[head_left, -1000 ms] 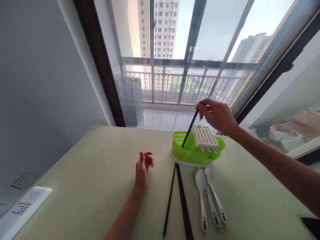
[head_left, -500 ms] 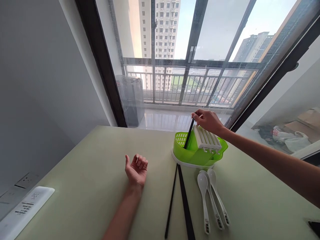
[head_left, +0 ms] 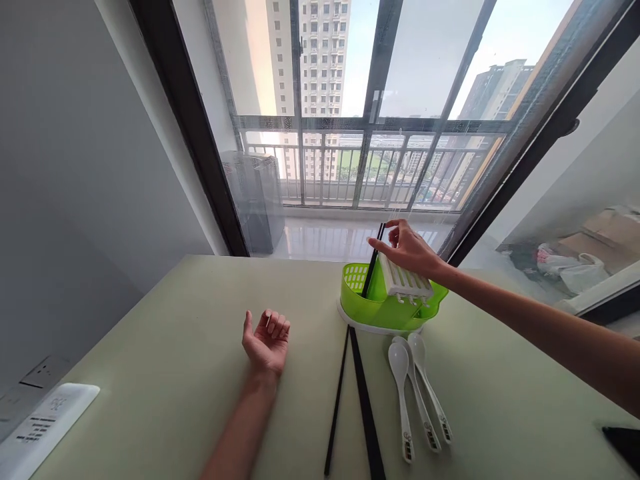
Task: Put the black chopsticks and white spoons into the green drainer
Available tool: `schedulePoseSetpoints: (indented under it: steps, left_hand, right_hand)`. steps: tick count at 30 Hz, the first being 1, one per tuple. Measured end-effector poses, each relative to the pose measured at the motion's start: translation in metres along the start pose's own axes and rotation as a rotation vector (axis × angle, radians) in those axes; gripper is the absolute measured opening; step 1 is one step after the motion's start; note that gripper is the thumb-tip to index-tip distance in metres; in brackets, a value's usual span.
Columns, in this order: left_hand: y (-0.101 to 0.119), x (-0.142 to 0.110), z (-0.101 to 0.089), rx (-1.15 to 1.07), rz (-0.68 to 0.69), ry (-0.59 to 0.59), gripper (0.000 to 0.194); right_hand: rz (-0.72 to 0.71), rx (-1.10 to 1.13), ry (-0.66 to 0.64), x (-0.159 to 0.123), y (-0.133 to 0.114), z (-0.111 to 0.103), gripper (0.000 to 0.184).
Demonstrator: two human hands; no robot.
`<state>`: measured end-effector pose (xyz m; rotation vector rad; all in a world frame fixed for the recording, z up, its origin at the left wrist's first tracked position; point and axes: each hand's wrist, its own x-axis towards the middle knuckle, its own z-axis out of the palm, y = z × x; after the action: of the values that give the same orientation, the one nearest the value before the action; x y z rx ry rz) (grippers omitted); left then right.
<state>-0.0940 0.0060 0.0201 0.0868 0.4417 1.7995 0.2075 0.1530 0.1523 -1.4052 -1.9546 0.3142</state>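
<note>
My right hand (head_left: 409,253) is over the green cutlery holder (head_left: 367,312), thumb and forefinger apart with nothing gripped. Just beside the thumb, black chopsticks (head_left: 371,268) stand tilted in the holder's left compartment. Palm up on the table lies my left hand (head_left: 267,341), empty, its fingers loosely curled and the thumb held away. In front of the holder lie a thin black chopstick (head_left: 338,400) and a wider black strip (head_left: 366,407), perhaps chopsticks side by side. To their right, three white spoons (head_left: 399,363) rest bowl-end toward the holder.
The holder has a white slatted rack (head_left: 407,283) with small hooks on top. A white panel with a display (head_left: 57,417) lies at the table's (head_left: 165,347) left edge. A black object (head_left: 623,448) sits at the far right. Sliding glass doors stand beyond the table.
My right hand has let go of the chopsticks, its thumb and forefinger spreading apart above the holder. The view has shifted slightly; my left hand stays in place.
</note>
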Motion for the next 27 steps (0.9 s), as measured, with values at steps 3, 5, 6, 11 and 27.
schedulePoseSetpoints:
  steps: [3, 5, 6, 11, 27]
  left_hand:
    - [0.000, 0.000, 0.000, 0.000, -0.004, -0.007, 0.036]
    - [0.000, 0.000, 0.000, 0.004, -0.007, -0.015, 0.033]
    - [0.000, 0.000, 0.000, 0.005, -0.008, -0.018, 0.033]
    - [-0.001, 0.000, 0.001, 0.006, -0.016, -0.014, 0.030]
    - [-0.001, -0.002, 0.003, 0.012, -0.056, -0.001, 0.027]
  right_hand:
    - [-0.071, 0.020, 0.167, -0.022, -0.016, -0.011, 0.055]
    - [-0.180, -0.015, 0.226, -0.048, -0.034, -0.021, 0.038]
    - [-0.263, -0.041, 0.209, -0.064, -0.044, -0.026, 0.030]
    - [-0.607, -0.265, -0.206, -0.152, -0.083, -0.022, 0.016]
    - [0.077, -0.514, -0.727, -0.240, -0.107, 0.087, 0.045]
